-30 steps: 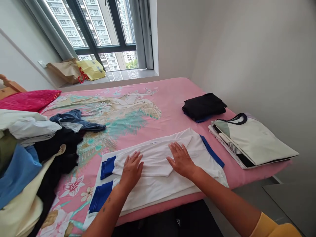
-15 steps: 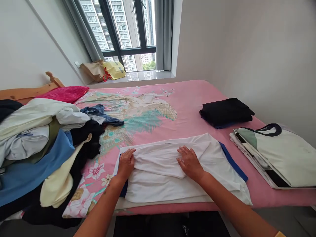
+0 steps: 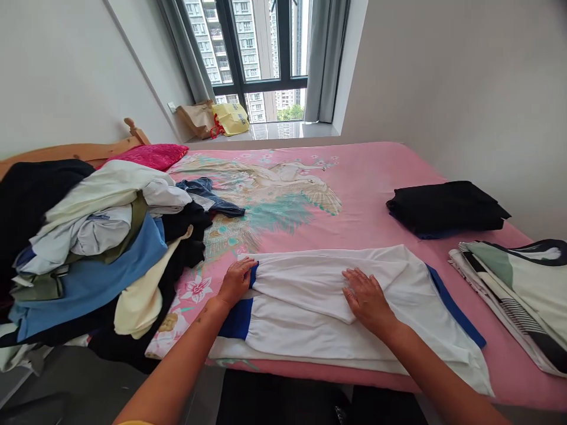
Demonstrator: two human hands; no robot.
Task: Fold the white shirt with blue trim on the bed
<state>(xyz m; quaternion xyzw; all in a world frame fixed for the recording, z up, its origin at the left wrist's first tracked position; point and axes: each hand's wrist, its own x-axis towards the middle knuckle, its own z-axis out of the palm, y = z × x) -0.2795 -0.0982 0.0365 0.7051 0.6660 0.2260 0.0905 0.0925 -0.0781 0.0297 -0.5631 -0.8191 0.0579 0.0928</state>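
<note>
A white shirt with blue trim (image 3: pixel 319 330) lies half folded across the near edge of the pink bedspread (image 3: pixel 367 171). My left hand (image 3: pixel 235 280) is at the shirt's left end, fingers curled round the blue sleeve cuff. My right hand (image 3: pixel 365 296) rests flat on the folded white cloth near the middle, fingers stretched out.
A heap of unfolded clothes (image 3: pixel 88 248) fills the bed's left side. A folded black garment (image 3: pixel 445 208) and a folded stack with a striped piece (image 3: pixel 518 289) lie at the right. Paper bags (image 3: pixel 217 118) sit on the window sill. A red pillow (image 3: pixel 153 156) is by the headboard.
My left hand slid left along the shirt and closed on the blue cuff. The right hand stayed flat on the cloth. The view swung left, showing more of the clothes heap.
</note>
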